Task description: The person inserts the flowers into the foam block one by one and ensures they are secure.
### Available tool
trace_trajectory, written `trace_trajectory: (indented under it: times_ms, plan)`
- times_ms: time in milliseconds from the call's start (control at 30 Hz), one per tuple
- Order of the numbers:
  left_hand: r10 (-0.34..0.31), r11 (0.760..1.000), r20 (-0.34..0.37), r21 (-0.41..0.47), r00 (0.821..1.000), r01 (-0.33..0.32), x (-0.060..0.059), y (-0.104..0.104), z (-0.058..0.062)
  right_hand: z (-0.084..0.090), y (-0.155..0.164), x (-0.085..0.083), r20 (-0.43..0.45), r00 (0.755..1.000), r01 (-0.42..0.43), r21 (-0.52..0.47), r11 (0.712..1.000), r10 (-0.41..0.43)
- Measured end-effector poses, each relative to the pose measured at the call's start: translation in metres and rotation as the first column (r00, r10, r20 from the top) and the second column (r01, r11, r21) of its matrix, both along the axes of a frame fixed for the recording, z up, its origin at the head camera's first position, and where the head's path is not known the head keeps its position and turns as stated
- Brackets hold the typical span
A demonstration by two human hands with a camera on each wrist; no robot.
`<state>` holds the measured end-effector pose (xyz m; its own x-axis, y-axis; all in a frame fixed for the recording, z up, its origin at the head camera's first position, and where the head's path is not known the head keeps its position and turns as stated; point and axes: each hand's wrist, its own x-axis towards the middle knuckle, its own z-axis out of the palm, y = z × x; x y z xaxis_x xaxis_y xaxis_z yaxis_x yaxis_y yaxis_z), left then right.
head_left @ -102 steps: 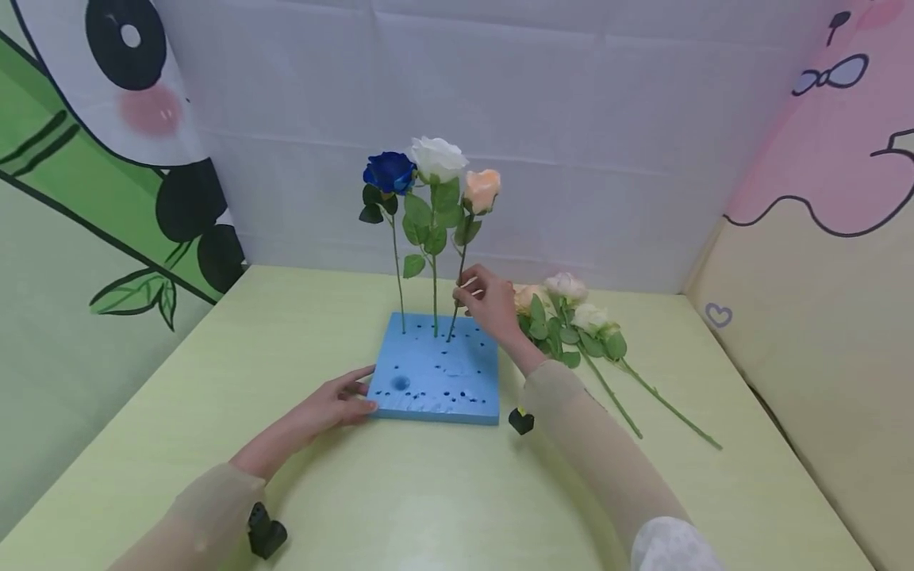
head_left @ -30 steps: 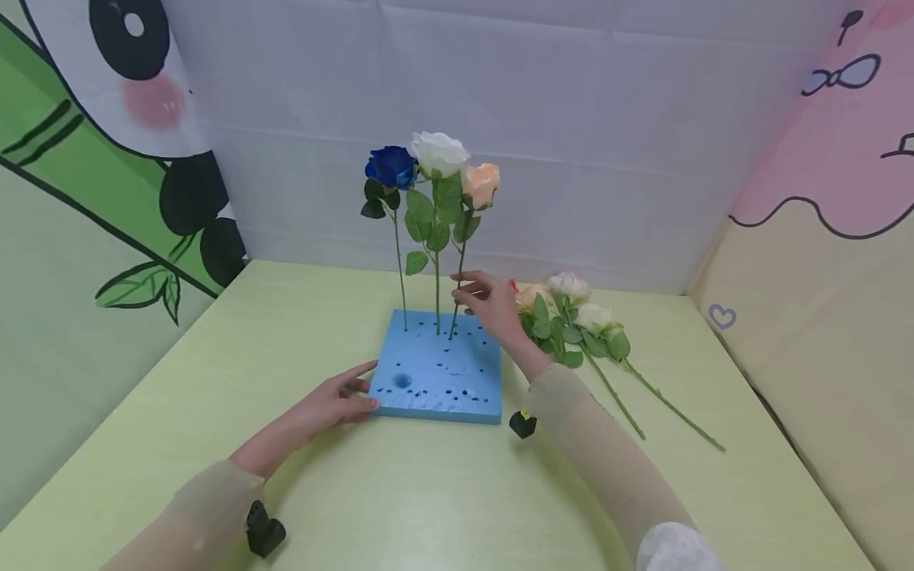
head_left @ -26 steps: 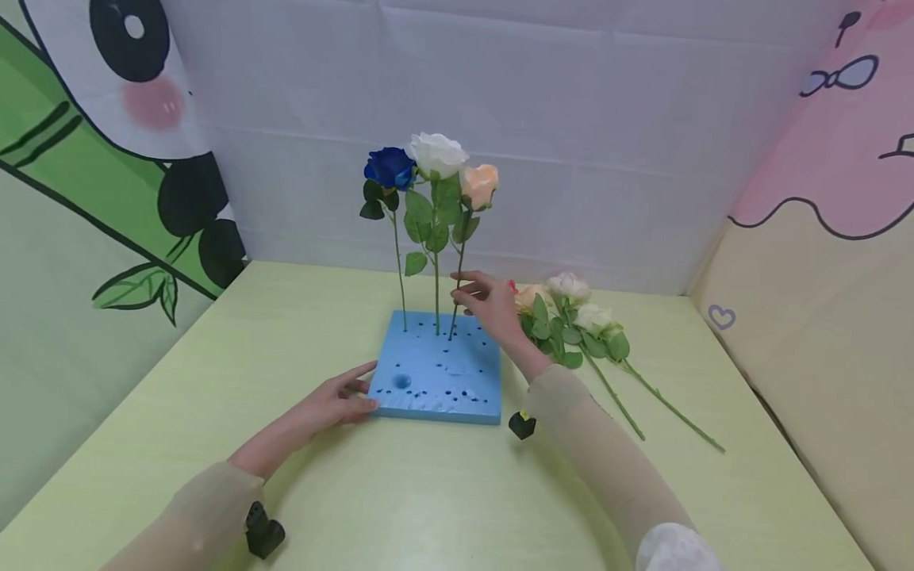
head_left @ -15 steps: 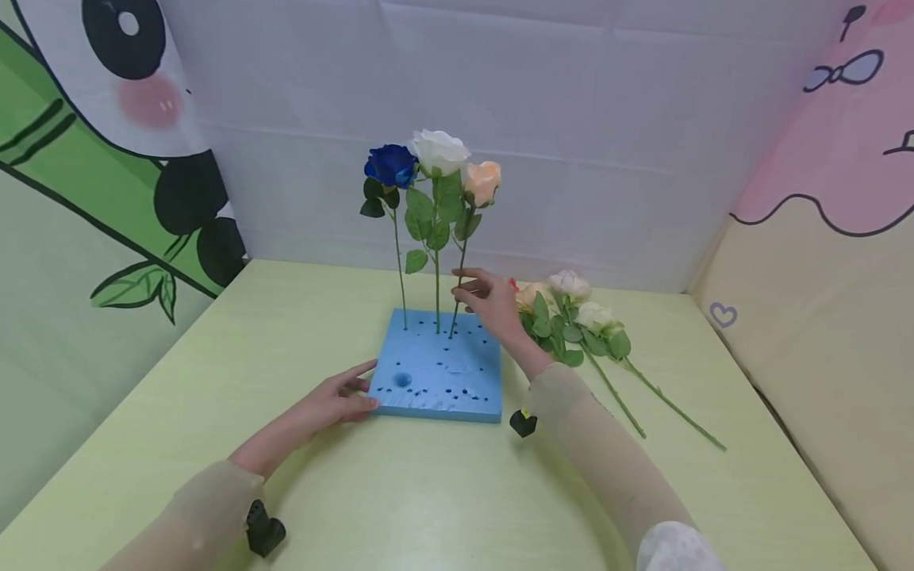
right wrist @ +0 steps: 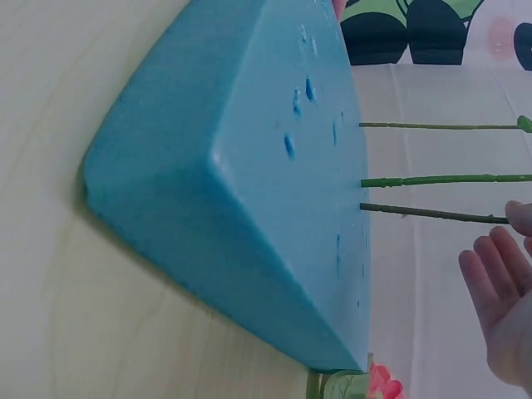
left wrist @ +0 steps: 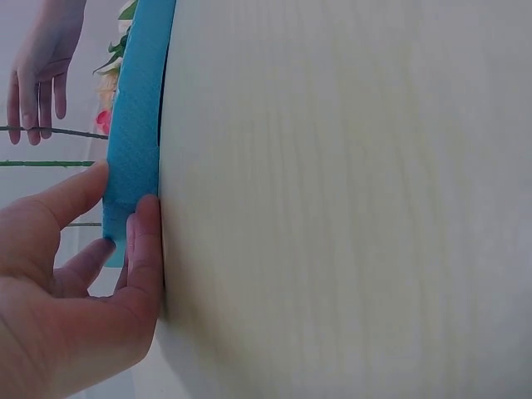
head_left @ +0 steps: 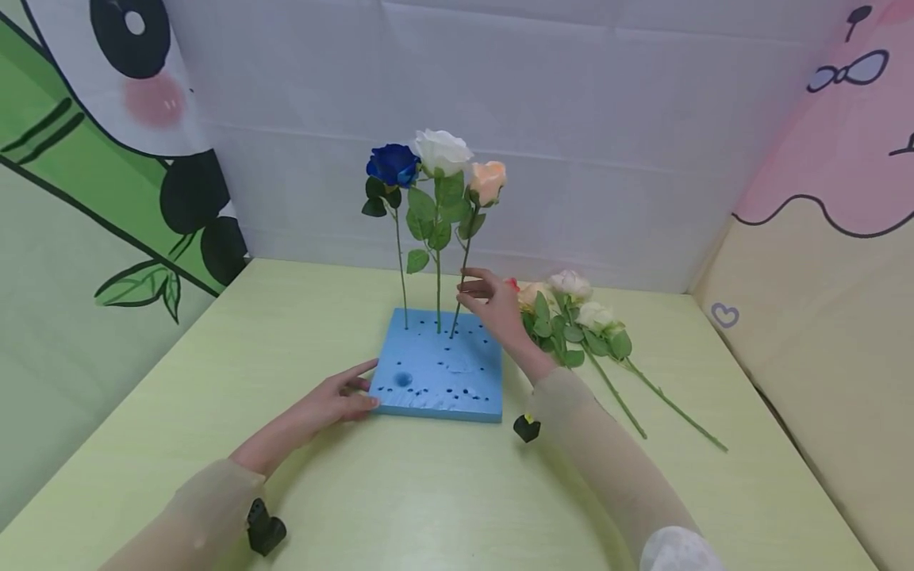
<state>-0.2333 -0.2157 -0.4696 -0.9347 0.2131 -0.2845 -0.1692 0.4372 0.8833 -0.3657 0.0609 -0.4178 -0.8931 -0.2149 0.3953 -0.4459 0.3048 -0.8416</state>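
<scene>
A peach rose (head_left: 489, 182) stands in the blue foam board (head_left: 435, 400), its stem leaning slightly right. My right hand (head_left: 496, 305) pinches that stem midway up, thumb and fingertips around it; in the right wrist view the thumb (right wrist: 521, 218) lies on the dark stem (right wrist: 432, 213). A blue rose (head_left: 393, 165) and a white rose (head_left: 443, 153) stand upright in the board to its left. My left hand (head_left: 336, 400) grips the board's left edge near the front corner; in the left wrist view its fingers (left wrist: 83, 191) are on both sides of the board (left wrist: 137, 125).
Several more roses (head_left: 596, 317) lie on the table right of the board, stems (head_left: 678, 408) pointing toward the front right. Many small holes and one larger dent (head_left: 403, 380) mark the board's top. A pale cloth (head_left: 607, 143) hangs behind the table (head_left: 400, 500).
Over the last half second my right hand and the peach rose have shifted slightly right, the stem leaning a little more. My left hand keeps its place on the board.
</scene>
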Motion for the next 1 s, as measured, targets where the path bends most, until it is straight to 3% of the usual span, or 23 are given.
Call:
trace_trajectory:
  times_ms: [400, 767, 1000]
  plan:
    - [-0.014, 1.0, -0.018, 0.005, 1.0, 0.014, -0.001, -0.002, -0.001, -0.007, 0.015, 0.008, 0.014, 1.0, 0.001, -0.005, 1.0, -0.001]
    - [-0.008, 1.0, -0.01, 0.015, 1.0, 0.008, -0.001, 0.0, 0.0, -0.009, 0.04, 0.022, -0.079, 0.997, -0.008, 0.022, 1.0, 0.01]
    - [0.004, 1.0, 0.0, 0.011, 1.0, -0.004, -0.001, 0.0, -0.001, -0.013, 0.058, 0.032, -0.076, 0.997, 0.018, 0.084, 0.996, -0.011]
